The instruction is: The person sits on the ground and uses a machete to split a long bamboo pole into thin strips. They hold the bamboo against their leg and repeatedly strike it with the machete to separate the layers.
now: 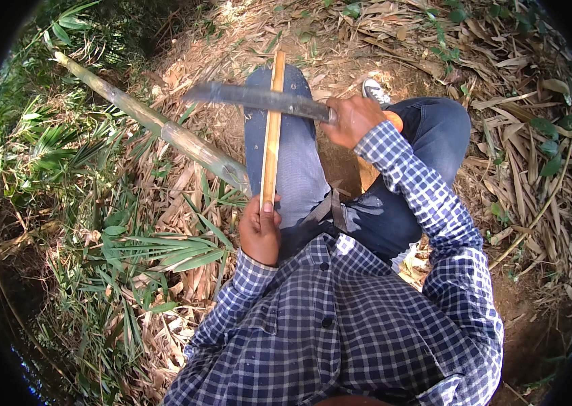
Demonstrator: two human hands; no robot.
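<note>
My left hand grips the lower end of a split bamboo strip, its thumb lying along the pale face. The strip points away from me over my left thigh. My right hand is closed round the handle of a machete, whose orange butt shows behind the wrist. The long dark blade lies crosswise over the upper part of the strip, its tip to the left. Whether the blade touches the strip or hovers just above it, I cannot tell.
A thick bamboo pole slants from the far left down to my left leg. Green bamboo leaves grow at the left. Dry fallen leaves cover the ground on the right. My shoe rests beyond my right hand.
</note>
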